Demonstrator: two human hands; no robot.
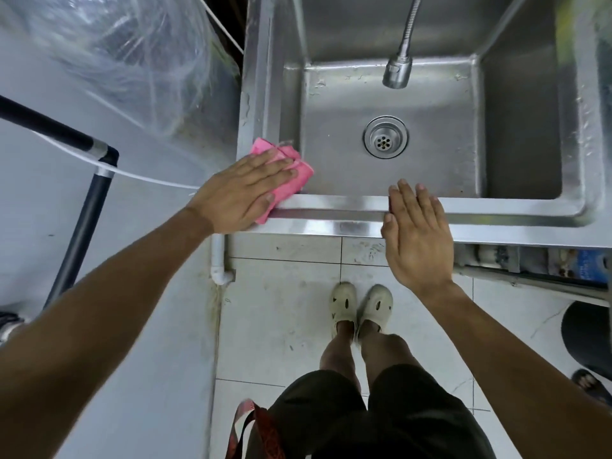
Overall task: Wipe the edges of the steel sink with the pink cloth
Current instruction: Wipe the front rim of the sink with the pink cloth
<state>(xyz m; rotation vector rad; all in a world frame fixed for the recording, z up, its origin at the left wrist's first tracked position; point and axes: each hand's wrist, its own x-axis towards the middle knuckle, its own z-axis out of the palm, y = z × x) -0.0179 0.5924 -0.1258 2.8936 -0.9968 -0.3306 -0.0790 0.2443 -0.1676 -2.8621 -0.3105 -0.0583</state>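
At the upper left of the frame a clear plastic bag (132, 61) bulges beside a dark pipe (79, 223). Just right of these, at centre left, the left hand (241, 193) lies flat with fingers spread, pressing the pink cloth (298, 170) onto the near-left corner of the steel sink (331, 210) — the cloth overlaps both the front rim and the left rim. In the middle of the basin sits the drain (385, 136), with the faucet head (396, 72) hanging above it. Right of centre, the right hand (417, 233) is open and empty, fingertips over the front rim; whether it touches I cannot tell. To wipe well, I judge the palm should keep even pressure and slide the cloth along one rim at a time — folded over the edge, so top and lip are both covered.
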